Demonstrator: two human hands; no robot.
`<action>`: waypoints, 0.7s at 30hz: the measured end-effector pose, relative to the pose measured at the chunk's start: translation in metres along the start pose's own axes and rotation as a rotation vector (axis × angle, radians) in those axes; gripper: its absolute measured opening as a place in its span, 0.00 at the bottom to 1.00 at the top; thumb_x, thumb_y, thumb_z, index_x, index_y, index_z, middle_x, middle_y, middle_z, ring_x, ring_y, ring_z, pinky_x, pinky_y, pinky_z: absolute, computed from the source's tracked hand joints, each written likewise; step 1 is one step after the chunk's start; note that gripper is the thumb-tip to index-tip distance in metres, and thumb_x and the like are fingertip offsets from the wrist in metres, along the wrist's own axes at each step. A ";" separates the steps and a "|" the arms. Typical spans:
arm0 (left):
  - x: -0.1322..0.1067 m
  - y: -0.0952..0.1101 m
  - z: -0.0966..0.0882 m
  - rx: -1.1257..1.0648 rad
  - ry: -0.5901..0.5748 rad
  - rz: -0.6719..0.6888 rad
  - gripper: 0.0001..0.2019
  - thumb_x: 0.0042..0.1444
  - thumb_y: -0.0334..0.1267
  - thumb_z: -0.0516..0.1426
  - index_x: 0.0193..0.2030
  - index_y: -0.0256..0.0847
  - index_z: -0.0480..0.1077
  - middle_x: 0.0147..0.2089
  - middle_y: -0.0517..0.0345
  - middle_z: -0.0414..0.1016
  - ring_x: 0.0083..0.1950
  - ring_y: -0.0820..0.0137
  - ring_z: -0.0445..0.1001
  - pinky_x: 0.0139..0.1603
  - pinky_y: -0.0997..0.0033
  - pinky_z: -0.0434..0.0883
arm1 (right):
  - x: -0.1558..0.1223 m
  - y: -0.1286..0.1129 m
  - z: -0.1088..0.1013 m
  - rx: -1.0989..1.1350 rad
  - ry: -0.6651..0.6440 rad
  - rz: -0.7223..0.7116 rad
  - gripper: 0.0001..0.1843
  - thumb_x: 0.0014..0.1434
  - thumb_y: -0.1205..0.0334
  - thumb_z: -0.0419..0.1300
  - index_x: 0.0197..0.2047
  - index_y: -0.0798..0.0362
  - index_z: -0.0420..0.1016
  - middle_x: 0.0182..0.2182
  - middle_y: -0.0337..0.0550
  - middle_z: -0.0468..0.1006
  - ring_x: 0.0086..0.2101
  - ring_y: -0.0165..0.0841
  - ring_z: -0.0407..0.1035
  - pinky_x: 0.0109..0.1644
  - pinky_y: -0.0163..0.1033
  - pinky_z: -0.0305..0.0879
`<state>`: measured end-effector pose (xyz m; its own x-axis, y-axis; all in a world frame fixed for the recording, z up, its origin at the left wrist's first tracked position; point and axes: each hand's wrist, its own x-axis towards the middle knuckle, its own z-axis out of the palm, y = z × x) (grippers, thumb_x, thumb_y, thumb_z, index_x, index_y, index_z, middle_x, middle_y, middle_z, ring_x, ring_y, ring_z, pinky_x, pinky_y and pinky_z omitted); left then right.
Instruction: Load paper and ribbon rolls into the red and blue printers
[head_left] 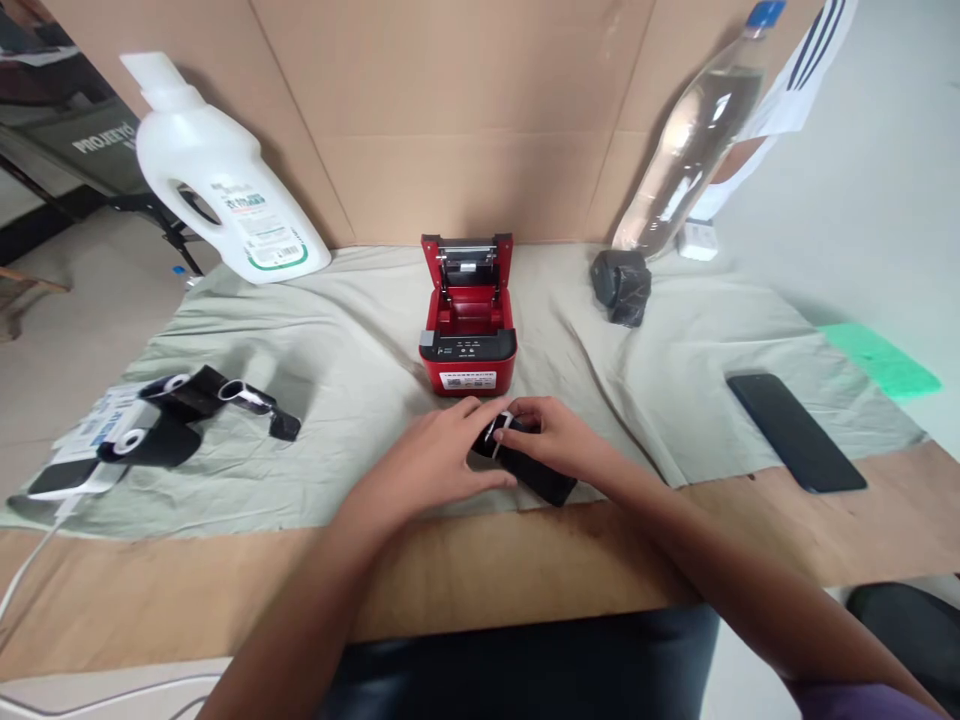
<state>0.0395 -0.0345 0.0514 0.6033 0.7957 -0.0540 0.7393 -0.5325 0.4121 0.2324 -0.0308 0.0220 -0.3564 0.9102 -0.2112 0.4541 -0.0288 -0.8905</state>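
Observation:
A small red printer point(468, 335) stands open on the pale green cloth point(352, 340), its lid tipped back and its bay showing. Just in front of it both my hands meet over a black roll point(541, 478) with a white core end. My left hand point(433, 458) lies over the roll's left end with fingers curled on it. The fingers of my right hand point(559, 440) pinch the roll near its white end. The roll rests low on the cloth, tilted toward the right.
Several black rolls point(187, 410) lie on the left by a white label sheet. A white jug point(217, 180) leans at back left, a clear bottle point(690, 140) at back right, a black wrapped lump point(621, 285) beneath it. A dark phone point(795, 430) lies right.

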 end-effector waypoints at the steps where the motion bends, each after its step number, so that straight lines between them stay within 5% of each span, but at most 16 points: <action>1: 0.001 -0.004 0.001 -0.078 0.030 0.000 0.35 0.57 0.51 0.61 0.70 0.48 0.57 0.63 0.49 0.70 0.58 0.54 0.74 0.55 0.57 0.71 | 0.000 0.001 0.000 0.025 0.016 -0.018 0.10 0.57 0.56 0.61 0.35 0.55 0.75 0.27 0.39 0.76 0.28 0.30 0.67 0.30 0.34 0.58; 5: 0.008 -0.014 0.007 -0.254 0.132 -0.058 0.27 0.63 0.43 0.55 0.69 0.46 0.59 0.60 0.51 0.74 0.59 0.58 0.74 0.57 0.60 0.71 | 0.000 0.001 0.001 0.123 0.054 -0.073 0.07 0.59 0.59 0.59 0.34 0.54 0.73 0.26 0.37 0.77 0.26 0.29 0.68 0.30 0.34 0.58; 12: 0.015 -0.016 0.013 -0.433 0.188 -0.147 0.18 0.52 0.41 0.65 0.50 0.46 0.71 0.46 0.59 0.81 0.49 0.63 0.79 0.48 0.68 0.74 | -0.001 0.000 0.003 0.093 0.108 -0.118 0.06 0.60 0.61 0.57 0.35 0.54 0.74 0.29 0.40 0.79 0.29 0.30 0.71 0.32 0.34 0.60; 21: 0.014 -0.007 0.015 0.027 0.300 -0.044 0.13 0.59 0.40 0.60 0.50 0.46 0.73 0.50 0.56 0.79 0.53 0.59 0.74 0.53 0.59 0.71 | -0.003 0.002 0.012 0.243 0.166 -0.047 0.16 0.58 0.49 0.62 0.36 0.52 0.66 0.27 0.39 0.77 0.28 0.32 0.71 0.31 0.35 0.62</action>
<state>0.0469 -0.0234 0.0344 0.4579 0.8658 0.2017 0.7731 -0.4998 0.3905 0.2241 -0.0387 0.0160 -0.2252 0.9673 -0.1163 0.2239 -0.0648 -0.9725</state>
